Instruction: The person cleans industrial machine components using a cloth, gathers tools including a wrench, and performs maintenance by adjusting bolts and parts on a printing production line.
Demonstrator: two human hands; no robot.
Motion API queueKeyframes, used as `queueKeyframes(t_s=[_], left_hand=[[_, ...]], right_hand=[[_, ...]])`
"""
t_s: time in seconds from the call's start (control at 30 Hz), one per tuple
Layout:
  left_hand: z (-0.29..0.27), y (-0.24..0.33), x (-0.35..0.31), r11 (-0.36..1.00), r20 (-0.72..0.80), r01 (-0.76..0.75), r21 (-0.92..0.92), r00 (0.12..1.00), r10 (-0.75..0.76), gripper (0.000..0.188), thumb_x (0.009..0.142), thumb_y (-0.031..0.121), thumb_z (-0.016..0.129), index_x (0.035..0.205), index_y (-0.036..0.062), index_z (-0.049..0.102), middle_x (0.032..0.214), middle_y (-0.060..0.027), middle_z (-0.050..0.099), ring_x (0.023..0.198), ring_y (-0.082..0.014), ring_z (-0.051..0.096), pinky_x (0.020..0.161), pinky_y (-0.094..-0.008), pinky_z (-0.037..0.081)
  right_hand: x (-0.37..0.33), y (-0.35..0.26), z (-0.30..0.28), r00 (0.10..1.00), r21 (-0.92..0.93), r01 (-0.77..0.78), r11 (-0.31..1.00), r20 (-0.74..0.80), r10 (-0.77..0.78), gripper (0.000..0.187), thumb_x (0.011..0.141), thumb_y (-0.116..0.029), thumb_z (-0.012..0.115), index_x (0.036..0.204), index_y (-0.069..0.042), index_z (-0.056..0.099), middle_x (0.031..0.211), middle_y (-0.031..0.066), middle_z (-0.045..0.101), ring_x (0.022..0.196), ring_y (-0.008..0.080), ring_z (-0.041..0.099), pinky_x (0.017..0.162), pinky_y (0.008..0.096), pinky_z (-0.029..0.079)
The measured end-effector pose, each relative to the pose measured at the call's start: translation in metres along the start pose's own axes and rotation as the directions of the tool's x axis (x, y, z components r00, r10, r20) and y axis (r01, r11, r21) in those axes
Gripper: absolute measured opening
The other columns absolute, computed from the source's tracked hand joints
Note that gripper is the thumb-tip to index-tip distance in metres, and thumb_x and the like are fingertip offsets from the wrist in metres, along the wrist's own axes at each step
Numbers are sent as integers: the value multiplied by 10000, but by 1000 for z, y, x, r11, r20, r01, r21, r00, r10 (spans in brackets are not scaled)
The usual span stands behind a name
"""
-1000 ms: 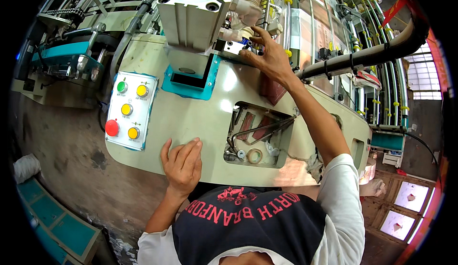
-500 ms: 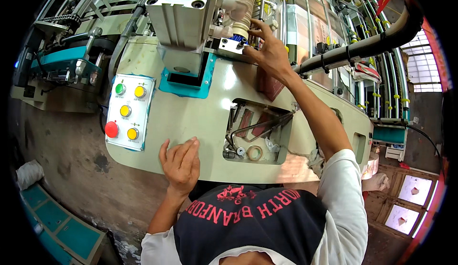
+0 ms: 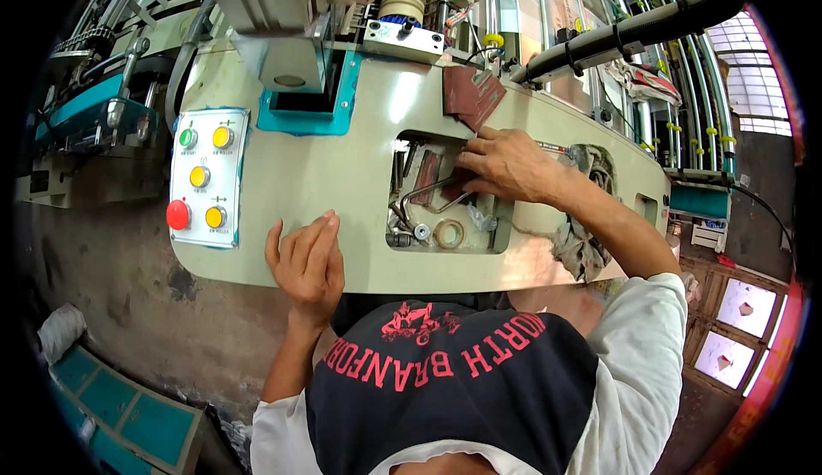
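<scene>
On the cream machine cover [image 3: 342, 175], my left hand [image 3: 306, 261] rests flat and open, holding nothing. My right hand [image 3: 505, 165] reaches into the tool recess [image 3: 445, 192], fingers curled at the bent hex key [image 3: 428, 191]; grasp unclear. I'd pinch its long arm squarely.

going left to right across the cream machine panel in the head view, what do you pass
button panel → left hand → tape ring in the recess → right hand → rag
</scene>
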State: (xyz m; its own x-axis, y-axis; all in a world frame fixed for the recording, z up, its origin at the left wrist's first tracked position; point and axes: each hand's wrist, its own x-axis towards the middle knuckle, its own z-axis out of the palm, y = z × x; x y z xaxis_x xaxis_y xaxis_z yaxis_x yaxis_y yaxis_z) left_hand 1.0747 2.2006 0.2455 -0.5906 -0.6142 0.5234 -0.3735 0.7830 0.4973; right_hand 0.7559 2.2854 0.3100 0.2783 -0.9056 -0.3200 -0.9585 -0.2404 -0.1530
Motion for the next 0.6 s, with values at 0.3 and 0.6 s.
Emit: queueKeyframes(t_s=[0.3, 0.6], left_hand=[[1, 0, 0, 1000, 4, -5, -17, 1000, 5, 323, 834, -44, 626, 1144, 44, 646, 1066, -70, 689, 902, -195, 628, 1056, -424, 340], [-3, 4, 0, 1000, 3, -1, 20, 1000, 1, 363, 773, -18, 666, 1123, 74, 677, 1059, -47, 684, 863, -187, 612, 1042, -425, 347]], right_hand=[[14, -5, 29, 994, -129, 81, 988, -59, -90, 188, 845, -244, 632, 915, -71, 608, 877, 75, 620, 885, 255, 602, 731, 376, 488], [-14, -28, 23, 983, -228, 185, 956, 54, -178, 205, 793, -134, 577, 989, -77, 586, 931, 47, 566, 937, 210, 535, 761, 326, 436]])
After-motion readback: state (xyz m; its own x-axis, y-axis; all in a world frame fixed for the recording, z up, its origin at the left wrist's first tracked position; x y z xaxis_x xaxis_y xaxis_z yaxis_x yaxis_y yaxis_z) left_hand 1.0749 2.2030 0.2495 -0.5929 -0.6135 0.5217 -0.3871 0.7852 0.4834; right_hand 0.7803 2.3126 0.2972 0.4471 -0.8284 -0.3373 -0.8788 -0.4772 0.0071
